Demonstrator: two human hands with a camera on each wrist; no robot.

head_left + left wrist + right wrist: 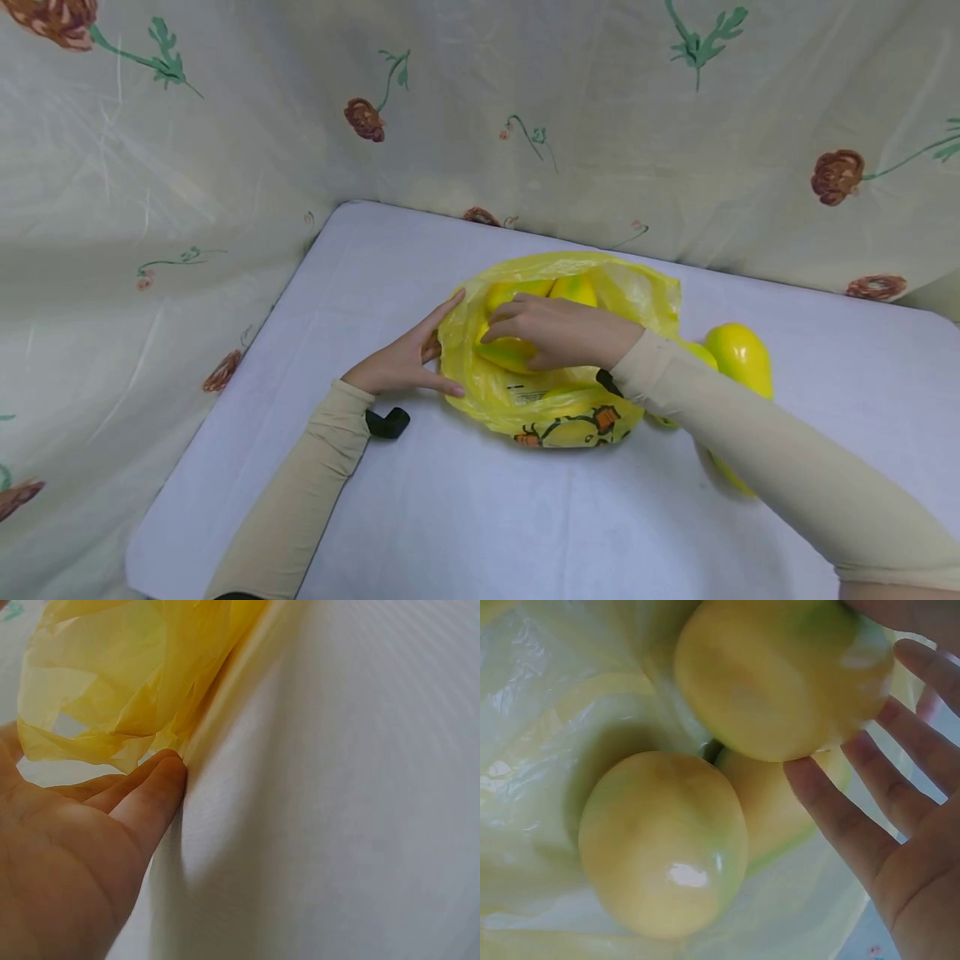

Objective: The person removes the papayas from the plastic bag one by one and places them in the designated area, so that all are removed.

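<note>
1. A yellow plastic carrier bag [570, 432] with a cartoon print on its front sits on the white-covered worktop [480, 517], mouth open upward.
2. Several yellow mangoes [575, 289], tinged with green, lie inside the bag, some against one another.
3. The left hand [405, 354] is at the bag's left side, fingers extended and thumb spread apart, touching the plastic without clenching it.
4. The right hand [562, 329] reaches into the bag, its fingertips against one mango [757, 682]; I cannot tell whether it grasps that fruit or has released it.
5. More mangoes [738, 354] lie on the worktop just right of the bag, partly hidden by the right sleeve [780, 458].
6. A floral curtain [465, 100] hangs behind the worktop and along its left side.
</note>
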